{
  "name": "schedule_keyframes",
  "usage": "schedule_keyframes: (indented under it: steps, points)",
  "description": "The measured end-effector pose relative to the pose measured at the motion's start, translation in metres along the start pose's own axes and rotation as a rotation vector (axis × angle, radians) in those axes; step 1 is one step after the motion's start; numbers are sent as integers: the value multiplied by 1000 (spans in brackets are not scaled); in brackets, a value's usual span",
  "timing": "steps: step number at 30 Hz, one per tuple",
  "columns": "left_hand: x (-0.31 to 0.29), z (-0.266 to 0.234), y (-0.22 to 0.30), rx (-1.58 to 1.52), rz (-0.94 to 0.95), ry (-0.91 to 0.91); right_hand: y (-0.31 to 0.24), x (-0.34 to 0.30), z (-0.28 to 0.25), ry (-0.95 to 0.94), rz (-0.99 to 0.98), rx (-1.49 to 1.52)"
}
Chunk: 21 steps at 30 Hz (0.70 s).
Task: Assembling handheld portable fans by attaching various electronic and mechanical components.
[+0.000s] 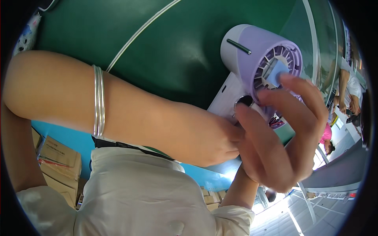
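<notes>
A purple and white fan-like device [260, 49] lies on the green table, its round vaned end turned to the right. At the centre of the vanes sits a light blue square pad [278, 72] on a grey block. My left hand [220, 143] grips the device's pale lower body [225, 96]; its fingers are partly hidden. Over the vaned end, my right hand [283, 133] is curved with its fingers apart, one fingertip at the blue pad. A dark round part with a shiny rim [245, 100] and some red wires [277, 121] show beside the fingers.
The green tabletop [157, 51] carries a white line [138, 33]. Cardboard boxes [59, 157] stand below on the left, beside a blue surface [65, 133]. A spotted white cloth-like item [27, 37] lies far left. Other people [348, 86] are at the right.
</notes>
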<state>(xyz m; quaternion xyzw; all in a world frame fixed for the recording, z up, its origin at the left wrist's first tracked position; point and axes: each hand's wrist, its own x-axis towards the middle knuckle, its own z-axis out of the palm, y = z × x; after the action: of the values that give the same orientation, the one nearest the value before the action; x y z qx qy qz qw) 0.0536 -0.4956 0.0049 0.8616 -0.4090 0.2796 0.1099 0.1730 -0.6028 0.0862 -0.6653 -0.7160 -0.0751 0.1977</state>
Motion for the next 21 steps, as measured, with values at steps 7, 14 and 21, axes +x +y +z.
schedule_keyframes:
  steps: [7,14,21]
  points:
    - [1,-1,0,-106,104,-41,-4,0,-16,-33,227,291]
    - [7,9,3,-2,65,7,2,-11,-12,8,163,186]
    - [3,10,2,8,87,-14,8,-7,-17,-17,113,128]
